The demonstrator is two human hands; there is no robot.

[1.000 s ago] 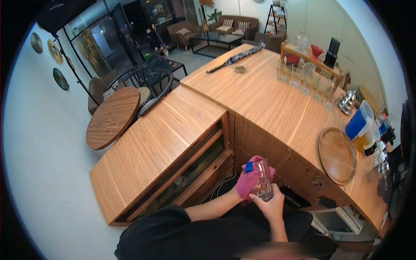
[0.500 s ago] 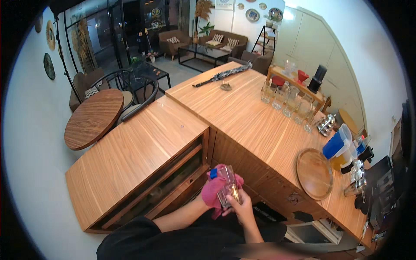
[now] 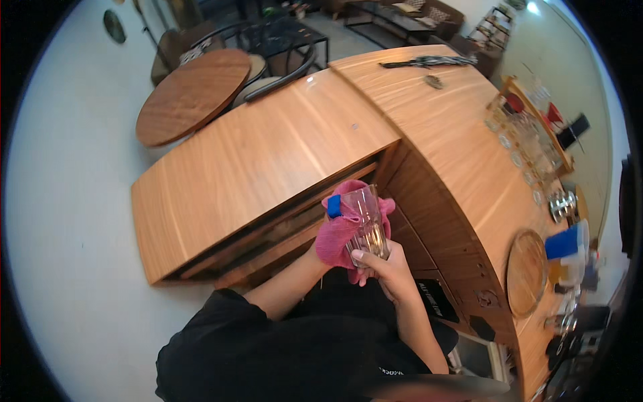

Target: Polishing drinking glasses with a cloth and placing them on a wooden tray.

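A clear drinking glass (image 3: 370, 224) is held tilted between my two hands, in front of my body and beside the lower counter. My left hand (image 3: 328, 249) is mostly covered by a pink cloth (image 3: 337, 236) with a blue tab; the cloth is wrapped around the glass's left side and behind it. Its fingers are hidden under the fabric, which presses against the glass. My right hand (image 3: 385, 264) grips the lower end of the glass, thumb across the front.
The lower wooden counter (image 3: 261, 154) meets a longer counter (image 3: 435, 127) on the right. On that one stand a round wooden tray (image 3: 526, 273), a blue-and-clear pitcher (image 3: 566, 244), several glasses, a wooden rack (image 3: 536, 120) and a folded umbrella (image 3: 429, 61). A round table (image 3: 194, 97) stands at far left.
The view has turned left and downward, so the counters sit further right and higher in the picture. Both hands still hold the glass and cloth.
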